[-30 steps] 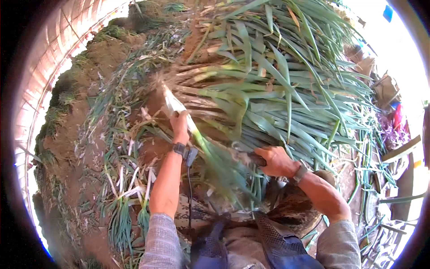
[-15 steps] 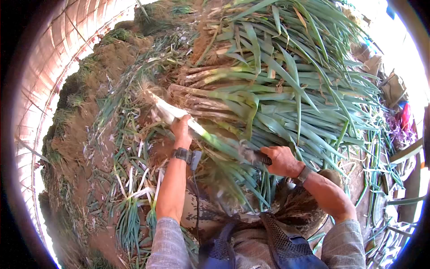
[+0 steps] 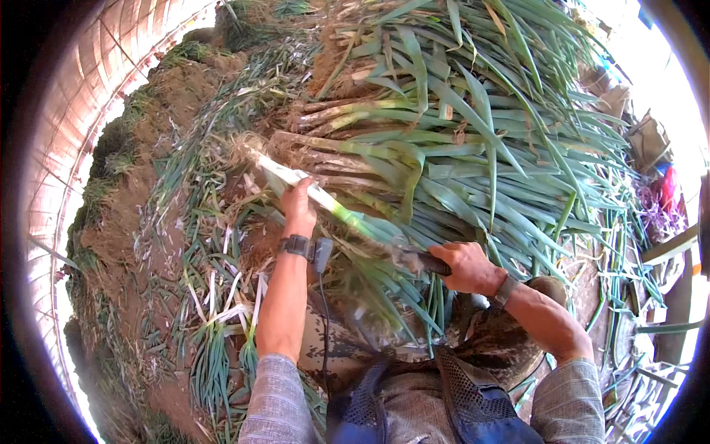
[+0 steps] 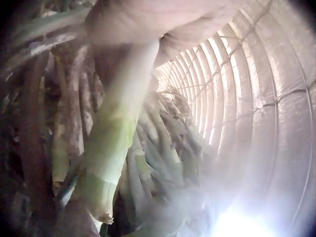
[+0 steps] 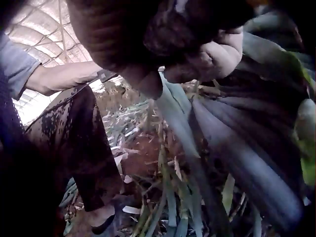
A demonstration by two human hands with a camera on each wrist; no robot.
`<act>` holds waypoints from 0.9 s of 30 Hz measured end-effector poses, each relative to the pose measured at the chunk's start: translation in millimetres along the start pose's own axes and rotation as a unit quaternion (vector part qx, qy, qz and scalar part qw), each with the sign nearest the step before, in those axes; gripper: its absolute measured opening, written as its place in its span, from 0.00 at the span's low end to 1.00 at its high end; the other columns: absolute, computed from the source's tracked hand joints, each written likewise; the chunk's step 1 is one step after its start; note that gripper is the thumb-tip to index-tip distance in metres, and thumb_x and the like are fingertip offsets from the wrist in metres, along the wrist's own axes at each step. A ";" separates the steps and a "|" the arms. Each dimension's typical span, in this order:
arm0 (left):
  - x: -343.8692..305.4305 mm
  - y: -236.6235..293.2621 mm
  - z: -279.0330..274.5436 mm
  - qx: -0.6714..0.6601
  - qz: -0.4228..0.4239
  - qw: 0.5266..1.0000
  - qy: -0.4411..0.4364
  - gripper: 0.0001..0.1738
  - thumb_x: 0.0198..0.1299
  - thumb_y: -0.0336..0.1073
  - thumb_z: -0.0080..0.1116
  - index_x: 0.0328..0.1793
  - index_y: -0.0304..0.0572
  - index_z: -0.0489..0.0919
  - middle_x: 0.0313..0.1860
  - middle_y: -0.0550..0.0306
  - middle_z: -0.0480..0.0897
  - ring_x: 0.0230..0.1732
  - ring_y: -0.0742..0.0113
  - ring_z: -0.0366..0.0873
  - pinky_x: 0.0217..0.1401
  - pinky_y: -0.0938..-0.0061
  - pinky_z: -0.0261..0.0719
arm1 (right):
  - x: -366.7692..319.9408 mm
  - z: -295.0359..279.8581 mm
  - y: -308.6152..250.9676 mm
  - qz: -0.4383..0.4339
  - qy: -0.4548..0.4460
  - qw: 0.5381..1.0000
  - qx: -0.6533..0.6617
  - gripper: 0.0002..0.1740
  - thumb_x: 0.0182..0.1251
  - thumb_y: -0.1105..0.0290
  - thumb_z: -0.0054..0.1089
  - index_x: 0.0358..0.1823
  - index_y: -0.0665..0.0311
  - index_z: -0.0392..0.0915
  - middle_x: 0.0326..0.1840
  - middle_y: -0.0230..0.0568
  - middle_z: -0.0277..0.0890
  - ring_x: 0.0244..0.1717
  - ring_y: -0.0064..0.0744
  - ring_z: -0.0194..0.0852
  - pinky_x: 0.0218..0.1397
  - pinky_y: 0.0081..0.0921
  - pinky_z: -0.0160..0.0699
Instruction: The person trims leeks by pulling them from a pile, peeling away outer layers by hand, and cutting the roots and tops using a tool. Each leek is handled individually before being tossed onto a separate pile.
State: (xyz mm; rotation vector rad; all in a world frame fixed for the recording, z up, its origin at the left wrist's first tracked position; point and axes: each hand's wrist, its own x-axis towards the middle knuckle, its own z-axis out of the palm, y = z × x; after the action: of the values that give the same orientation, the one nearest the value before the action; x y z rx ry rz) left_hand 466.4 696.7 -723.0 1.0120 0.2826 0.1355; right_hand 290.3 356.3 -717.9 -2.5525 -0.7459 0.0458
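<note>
Lap [image 3: 347, 344]: your knees sit directly beneath the green leaves of the work; judge that anything slipping off the leaves would travel down toward your trousers; hold the working end away from your legs.

Right hand [image 3: 464, 266]: fingers curled fully round a dark-handled tool [image 3: 430, 262], thumb on top; the hand is buried in the leaf end; the working end is blurred among the leaves in both the head and right wrist views, so it is probably a blade, but you cannot confirm this; treat it as sharp.

Wrist cable [image 3: 323, 311]: it hangs from the left wrist strap just beside the leaves; likely snag point if the leaves are pulled across it.

Left hand [image 3: 298, 209]: fingers wrapped round the pale shank of the stalk [image 3: 329, 201], thumb closed over it; the left wrist view shows the grip high on the shank, with peeling skin below it; loose skin may slide under the fingers and let the stalk rotate or drop.

Stalk: held clear of the ground, slanting from the root end at upper left down to the leaves at the right hand; both hands are on one stalk and near each other; a pull toward the left hand risks the fingers.

Pile [image 3: 473, 148]: stacked just beyond the hands, leaves touching the held stalk; tangled leaves could drag neighbours loose.

Trimmings [image 3: 214, 296]: scattered on the soil to your left; slip hazard underfoot.
</note>
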 end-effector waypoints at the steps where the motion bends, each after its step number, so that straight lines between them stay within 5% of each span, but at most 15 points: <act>1: 1.9 -2.2 -1.4 -0.005 0.010 1.000 -0.017 0.15 0.57 0.24 0.63 0.50 0.39 0.74 0.40 0.53 0.80 0.39 0.51 0.84 0.32 0.43 0.90 | -1.2 -4.7 -3.5 0.001 0.004 1.000 0.008 0.25 0.46 0.67 0.65 0.51 0.58 0.77 0.34 0.50 0.80 0.39 0.56 0.81 0.38 0.50 0.79; 6: 10.7 -7.0 -10.7 0.001 0.030 1.000 0.007 0.16 0.57 0.24 0.63 0.51 0.40 0.74 0.39 0.53 0.80 0.38 0.53 0.83 0.33 0.43 0.90 | -1.4 -3.7 0.5 0.000 0.045 0.998 0.049 0.26 0.47 0.71 0.67 0.52 0.62 0.78 0.37 0.50 0.81 0.39 0.56 0.81 0.40 0.48 0.79; 8: 7.9 -4.2 -7.1 -0.009 0.009 1.000 0.003 0.16 0.57 0.23 0.63 0.51 0.41 0.75 0.39 0.53 0.80 0.38 0.54 0.82 0.34 0.43 0.90 | -1.7 0.0 6.5 0.042 -0.015 0.999 0.017 0.24 0.49 0.70 0.67 0.51 0.63 0.78 0.37 0.50 0.82 0.40 0.56 0.82 0.41 0.48 0.80; 10: 6.7 -2.7 -7.6 0.006 0.012 1.000 0.007 0.17 0.61 0.23 0.59 0.55 0.43 0.71 0.47 0.53 0.77 0.48 0.50 0.82 0.42 0.39 0.87 | -1.8 4.7 9.7 0.022 0.006 0.999 0.024 0.20 0.47 0.69 0.64 0.45 0.60 0.78 0.33 0.50 0.82 0.36 0.59 0.81 0.38 0.52 0.79; 11: 8.2 -4.0 -8.3 -0.009 0.034 0.999 -0.005 0.15 0.58 0.24 0.63 0.51 0.41 0.75 0.41 0.54 0.80 0.39 0.55 0.83 0.36 0.42 0.90 | -0.1 6.7 11.4 0.024 0.001 1.000 0.020 0.20 0.46 0.69 0.64 0.45 0.61 0.78 0.33 0.50 0.82 0.37 0.59 0.81 0.38 0.51 0.79; 27: 0.4 -2.4 -3.4 -0.020 -0.015 0.999 -0.028 0.18 0.59 0.23 0.62 0.56 0.38 0.73 0.46 0.50 0.80 0.46 0.47 0.85 0.38 0.35 0.89 | 7.0 5.1 8.4 0.041 -0.004 0.999 0.027 0.27 0.43 0.70 0.64 0.51 0.61 0.79 0.36 0.52 0.82 0.40 0.59 0.81 0.42 0.49 0.81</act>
State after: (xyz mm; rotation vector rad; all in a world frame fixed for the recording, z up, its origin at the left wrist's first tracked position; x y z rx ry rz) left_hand 465.8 698.3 -726.8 0.9707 0.2433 0.0862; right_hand 299.6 355.9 -725.6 -2.5321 -0.6341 0.1027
